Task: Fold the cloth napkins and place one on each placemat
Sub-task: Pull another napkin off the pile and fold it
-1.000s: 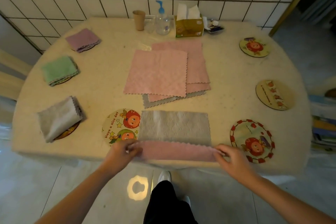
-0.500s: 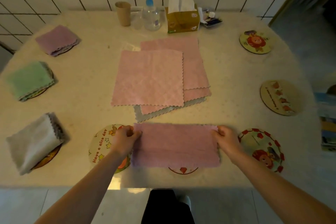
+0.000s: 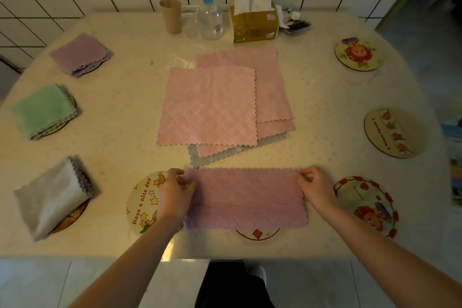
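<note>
A pink napkin [image 3: 246, 199], folded in half, lies flat near the table's front edge. My left hand [image 3: 175, 192] pinches its far left corner and my right hand [image 3: 315, 189] pinches its far right corner. It covers most of a round placemat [image 3: 257, 234]. A stack of unfolded pink napkins [image 3: 212, 107] lies mid-table. Folded purple [image 3: 80, 54], green [image 3: 42, 110] and grey [image 3: 53, 195] napkins sit on placemats along the left. Bare placemats lie at front left [image 3: 143, 204], front right [image 3: 367, 204], right [image 3: 393, 131] and far right [image 3: 357, 54].
At the back by the tiled wall stand a brown cup [image 3: 171, 15], a pump bottle [image 3: 210, 15], a tissue box [image 3: 255, 22] and small items [image 3: 295, 24]. The table's front edge [image 3: 100, 255] runs just below my forearms.
I brought the napkin's near edge up and over to the far edge, folding it in half. Both hands now hold the far corners, and the camera has come closer.
</note>
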Motion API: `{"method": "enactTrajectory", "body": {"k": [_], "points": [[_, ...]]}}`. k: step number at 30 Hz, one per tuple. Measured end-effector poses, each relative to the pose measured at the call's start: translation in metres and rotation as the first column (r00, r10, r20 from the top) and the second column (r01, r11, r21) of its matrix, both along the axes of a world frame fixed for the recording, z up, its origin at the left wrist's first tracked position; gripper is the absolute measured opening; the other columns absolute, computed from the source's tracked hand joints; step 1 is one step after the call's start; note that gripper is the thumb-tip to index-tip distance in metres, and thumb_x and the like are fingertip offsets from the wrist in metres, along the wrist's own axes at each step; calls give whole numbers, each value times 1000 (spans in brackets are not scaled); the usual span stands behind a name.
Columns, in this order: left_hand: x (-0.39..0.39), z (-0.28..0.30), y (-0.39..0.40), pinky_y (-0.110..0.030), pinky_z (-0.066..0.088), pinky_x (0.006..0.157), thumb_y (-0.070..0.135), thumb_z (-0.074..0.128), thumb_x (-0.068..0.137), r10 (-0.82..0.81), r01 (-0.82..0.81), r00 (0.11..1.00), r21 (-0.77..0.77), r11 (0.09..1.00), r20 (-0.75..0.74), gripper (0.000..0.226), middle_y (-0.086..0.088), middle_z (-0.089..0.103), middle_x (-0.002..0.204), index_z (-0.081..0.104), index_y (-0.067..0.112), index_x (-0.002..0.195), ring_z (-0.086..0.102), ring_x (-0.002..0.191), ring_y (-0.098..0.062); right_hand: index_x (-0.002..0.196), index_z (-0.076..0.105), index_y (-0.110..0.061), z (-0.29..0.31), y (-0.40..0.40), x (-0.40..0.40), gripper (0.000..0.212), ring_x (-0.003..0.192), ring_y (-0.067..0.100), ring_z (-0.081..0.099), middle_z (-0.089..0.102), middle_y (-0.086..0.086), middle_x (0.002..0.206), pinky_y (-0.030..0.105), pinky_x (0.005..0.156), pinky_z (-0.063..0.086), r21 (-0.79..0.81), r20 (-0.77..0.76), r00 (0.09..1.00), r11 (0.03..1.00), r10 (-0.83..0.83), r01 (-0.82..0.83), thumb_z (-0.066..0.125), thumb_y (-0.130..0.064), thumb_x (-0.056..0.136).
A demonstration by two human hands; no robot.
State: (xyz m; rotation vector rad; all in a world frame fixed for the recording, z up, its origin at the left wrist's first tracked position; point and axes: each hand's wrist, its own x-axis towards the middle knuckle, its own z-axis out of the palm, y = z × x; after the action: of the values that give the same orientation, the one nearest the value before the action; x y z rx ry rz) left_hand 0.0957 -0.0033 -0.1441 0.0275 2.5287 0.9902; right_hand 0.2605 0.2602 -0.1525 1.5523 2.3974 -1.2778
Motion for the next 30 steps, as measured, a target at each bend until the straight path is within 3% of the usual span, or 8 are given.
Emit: {"method": "enactTrajectory", "body": {"k": [2, 5, 7, 10, 16, 20, 23, 30], "points": [[16, 5, -8, -37, 46, 80, 19, 63, 88, -144, 113, 963, -142, 983, -226, 38, -2, 57, 109, 50, 14, 123, 54, 96, -23, 108, 56, -8, 9, -3, 4, 23, 78, 12, 57, 65, 6, 103, 19, 59, 41, 68, -51, 999, 998, -1, 4, 56, -24, 92], [52, 2, -18, -39, 48, 93, 21, 61, 84, -581, 466, 672, -347, 814, -460, 44, -5, 54, 126, 52, 15, 127, 49, 114, -24, 118, 52, -12, 26, -22, 22, 29, 102, 13, 56, 56, 2, 117, 21, 77, 48, 350, -52, 962, 907, 268, -234, 57, -15, 90], [82, -6, -16, -40, 34, 111, 23, 56, 89, -759, 722, 487, -290, 629, -433, 52, -1, 42, 147, 45, 21, 140, 36, 136, -19, 122, 53, -17, 30, -44, 37, 35, 114, 13, 52, 52, -3, 125, 25, 89, 49, 497, 85, 812, 682, 577, -537, 56, -13, 88], [120, -26, -19, -40, 17, 114, 35, 46, 92, -900, 814, 286, -411, 410, -330, 58, 2, 27, 156, 32, 23, 147, 18, 146, -19, 123, 57, -17, 14, -71, 62, 52, 118, 17, 51, 56, -2, 126, 31, 93, 50, 541, 238, 435, 254, 868, -802, 54, -4, 73], [126, -38, -60, -39, 17, 112, 41, 36, 95, -864, 741, 453, -446, 502, -219, 62, 7, 16, 159, 19, 24, 152, 14, 146, -15, 137, 47, -10, 3, -48, 96, 103, 129, 20, 47, 47, 5, 142, 36, 98, 48, 433, 433, 319, 116, 843, -894, 72, 9, 39], [123, -35, -79, -37, 7, 115, 52, 5, 98, -764, 636, 621, -457, 621, -175, 59, 11, 17, 158, 13, 30, 152, 12, 146, -11, 132, 54, -10, 6, -48, 91, 96, 124, 21, 53, 53, 4, 137, 36, 93, 51, 446, 442, 324, 109, 836, -888, 76, 7, 39], [123, -34, -80, -38, 10, 117, 54, 2, 96, -724, 599, 667, -450, 663, -179, 62, 11, 22, 157, 19, 30, 151, 16, 146, -12, 122, 60, -11, 8, -55, 82, 86, 115, 23, 59, 60, 4, 127, 37, 85, 55, 446, 448, 338, 121, 827, -887, 80, 1, 39], [130, -31, -65, -45, 25, 109, 32, 69, 80, -676, 531, 716, -493, 689, -173, 69, 6, 40, 149, 41, 25, 142, 33, 139, -17, 107, 59, -12, 13, -60, 66, 75, 95, 23, 58, 59, 3, 108, 31, 72, 52, 465, 450, 354, 123, 820, -877, 78, 5, 36]]}}
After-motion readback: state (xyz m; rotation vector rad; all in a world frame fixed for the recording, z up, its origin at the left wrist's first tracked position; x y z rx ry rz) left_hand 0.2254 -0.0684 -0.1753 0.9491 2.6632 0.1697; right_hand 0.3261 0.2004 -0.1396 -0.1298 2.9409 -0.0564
